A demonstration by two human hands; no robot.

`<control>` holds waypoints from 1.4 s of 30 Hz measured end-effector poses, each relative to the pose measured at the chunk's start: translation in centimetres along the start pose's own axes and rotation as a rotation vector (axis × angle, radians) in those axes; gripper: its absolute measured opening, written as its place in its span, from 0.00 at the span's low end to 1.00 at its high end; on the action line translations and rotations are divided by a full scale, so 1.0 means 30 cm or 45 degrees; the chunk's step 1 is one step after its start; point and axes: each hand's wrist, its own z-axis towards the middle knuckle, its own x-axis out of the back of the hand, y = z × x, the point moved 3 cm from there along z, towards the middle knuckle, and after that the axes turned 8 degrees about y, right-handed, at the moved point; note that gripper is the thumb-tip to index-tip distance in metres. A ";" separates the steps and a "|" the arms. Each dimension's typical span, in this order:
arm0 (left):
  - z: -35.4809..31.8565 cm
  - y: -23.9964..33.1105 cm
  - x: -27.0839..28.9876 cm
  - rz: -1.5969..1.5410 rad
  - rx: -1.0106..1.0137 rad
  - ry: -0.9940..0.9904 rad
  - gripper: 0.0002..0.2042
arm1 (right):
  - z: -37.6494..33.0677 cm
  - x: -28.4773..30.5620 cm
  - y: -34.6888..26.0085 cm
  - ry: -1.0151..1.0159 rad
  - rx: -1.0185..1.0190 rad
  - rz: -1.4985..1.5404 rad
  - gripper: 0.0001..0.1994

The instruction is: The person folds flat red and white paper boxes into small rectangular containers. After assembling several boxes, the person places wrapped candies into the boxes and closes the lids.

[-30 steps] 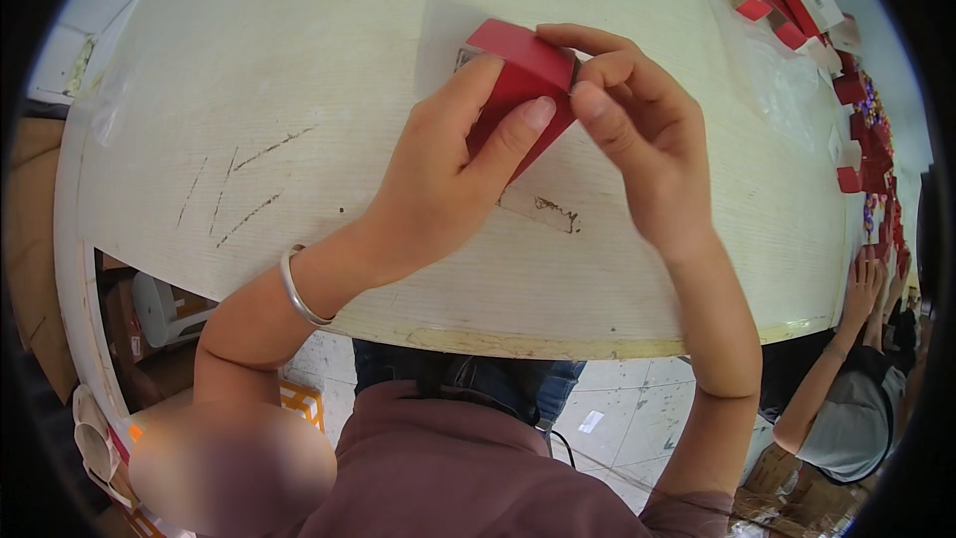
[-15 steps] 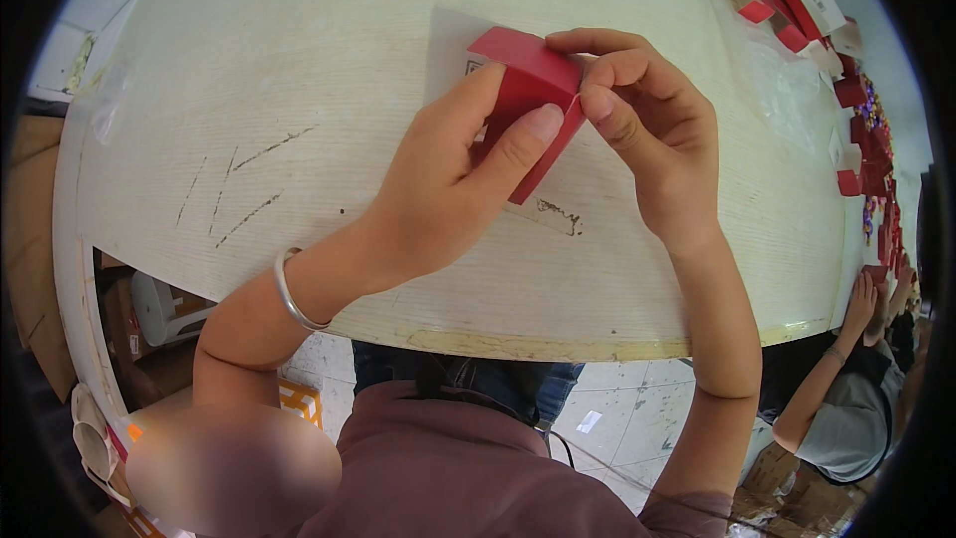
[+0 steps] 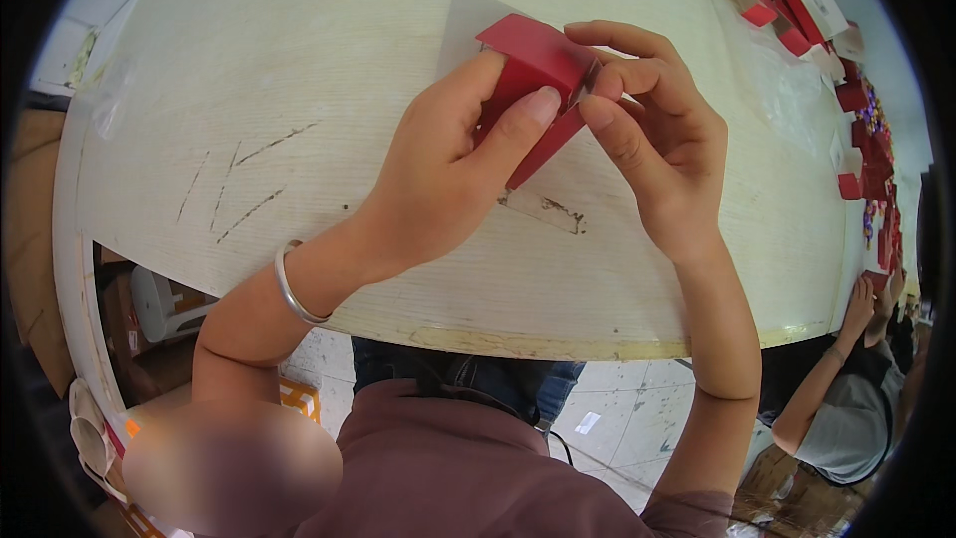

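Observation:
A small red cardboard box point(image 3: 538, 55) is held above the pale wooden table point(image 3: 299, 50), tilted, with its pale side panel toward the far left. My left hand point(image 3: 438, 164) is closed around it, the thumb lying along the near red face and the other fingers mostly hidden behind. At the box's right end my right hand point(image 3: 662, 130) has its thumb and fingers closed on the edge by an end flap point(image 3: 590, 80). That flap stands partly apart from the box, and a narrow dark gap shows there. The inside of the box is hidden.
Red and white boxes point(image 3: 767, 0) lie heaped along the far right edge, with small shiny purple and gold pieces point(image 3: 874, 115) among them. A clear plastic sheet point(image 3: 782, 90) lies nearer. At the right, another person's hand point(image 3: 858, 301) works by the table edge.
Both hands have shifted the box slightly away from me. The end flap has come apart from the box, opening a gap beside my right fingers.

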 end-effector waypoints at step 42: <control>0.009 0.007 -0.009 -0.286 0.011 0.121 0.15 | 0.002 -0.006 -0.002 -0.017 0.162 -0.140 0.04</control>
